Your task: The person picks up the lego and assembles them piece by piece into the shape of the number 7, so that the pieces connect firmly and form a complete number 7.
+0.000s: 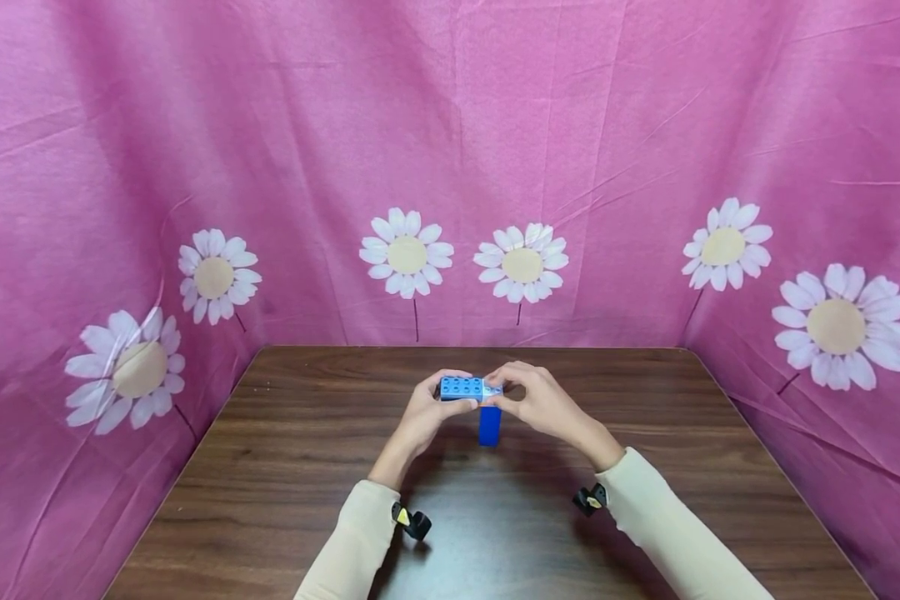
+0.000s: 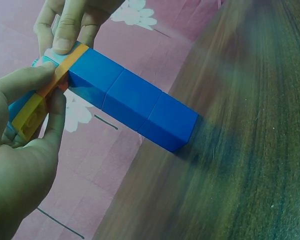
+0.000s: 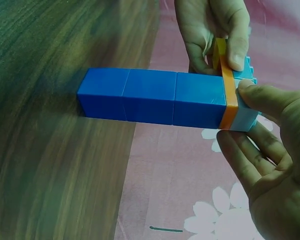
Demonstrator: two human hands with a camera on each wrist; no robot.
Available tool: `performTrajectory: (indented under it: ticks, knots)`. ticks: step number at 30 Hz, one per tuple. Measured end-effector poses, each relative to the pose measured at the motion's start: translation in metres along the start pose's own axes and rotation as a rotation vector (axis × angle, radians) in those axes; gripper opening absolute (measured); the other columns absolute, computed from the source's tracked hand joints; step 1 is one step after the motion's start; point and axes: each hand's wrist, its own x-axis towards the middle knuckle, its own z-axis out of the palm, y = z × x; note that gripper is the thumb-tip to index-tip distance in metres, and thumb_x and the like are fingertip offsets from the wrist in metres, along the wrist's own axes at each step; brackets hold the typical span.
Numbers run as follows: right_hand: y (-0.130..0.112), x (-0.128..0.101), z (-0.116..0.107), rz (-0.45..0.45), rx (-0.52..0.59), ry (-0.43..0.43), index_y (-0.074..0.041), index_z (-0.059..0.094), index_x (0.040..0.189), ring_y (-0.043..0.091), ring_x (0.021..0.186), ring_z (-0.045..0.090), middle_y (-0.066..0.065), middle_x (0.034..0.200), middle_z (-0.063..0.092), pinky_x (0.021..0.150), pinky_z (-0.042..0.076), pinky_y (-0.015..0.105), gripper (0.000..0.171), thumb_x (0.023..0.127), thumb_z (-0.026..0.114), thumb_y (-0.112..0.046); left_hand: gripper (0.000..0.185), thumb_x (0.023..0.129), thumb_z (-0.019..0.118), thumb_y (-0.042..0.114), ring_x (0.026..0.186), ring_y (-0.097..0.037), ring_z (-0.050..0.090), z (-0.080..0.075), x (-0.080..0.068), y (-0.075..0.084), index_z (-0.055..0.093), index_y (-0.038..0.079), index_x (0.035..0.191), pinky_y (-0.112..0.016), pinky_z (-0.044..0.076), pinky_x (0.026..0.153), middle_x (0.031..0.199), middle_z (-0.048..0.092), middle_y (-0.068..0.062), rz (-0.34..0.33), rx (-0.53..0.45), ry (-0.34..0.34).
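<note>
- From the head view, you hold a block build up off the brown table (image 1: 285, 467), near the middle and a bit toward the far side. Your left hand (image 1: 429, 412) pinches the left end of the light blue top block (image 1: 461, 387), and your right hand (image 1: 543, 404) pinches the right end. With a hand on each end, the top can't tip. The dark blue tower (image 1: 490, 425) hangs down from the top block between your hands. I can't tell if its bottom touches the table.
- There is a lot of bare table to the left, to the right and on the near side. The pink flower cloth (image 1: 450, 167) stands like walls at the far edge and on both sides, so the far side has the least room.
- From the left wrist view, your left hand (image 2: 20, 165) curls round the end of a thin orange plate (image 2: 40, 102) that sits between the top block and the tower (image 2: 132, 102). Your thumb presses on the plate and keeps it tight. The tower is three dark blue cubes in a row.
- From the right wrist view, your right hand (image 3: 270, 165) grips the light end by the orange plate (image 3: 229, 97). Your fingers stay off the three cubes (image 3: 150, 95), so the tower's free end points at the table with nothing in its way.
</note>
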Motion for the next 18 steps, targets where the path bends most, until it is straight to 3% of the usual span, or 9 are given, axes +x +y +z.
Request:
performTrajectory:
  ticks: [7,18]
  knots:
    - [-0.0003,-0.0001,-0.0005,0.037,0.012,-0.016,-0.014,0.079,0.11,0.018,0.097,0.072,0.002,0.115,0.079,0.085,0.066,0.04,0.02,0.091,0.086,-0.018,0.051,0.087,0.082,-0.004,0.104,-0.013,0.069,-0.0003,0.0001,0.0006,0.064,-0.004,0.135,-0.027,0.059,0.09,0.12,0.073,-0.006,-0.003,0.005,-0.002]
    - [-0.0053,0.0,-0.0014,0.099,-0.03,-0.019,-0.019,0.08,0.108,0.016,0.099,0.074,-0.003,0.115,0.079,0.082,0.066,0.034,0.017,0.092,0.086,-0.02,0.049,0.088,0.082,-0.003,0.103,-0.012,0.069,0.0002,-0.0012,0.0006,0.064,-0.001,0.134,-0.027,0.059,0.09,0.117,0.073,-0.003,0.005,0.013,-0.008]
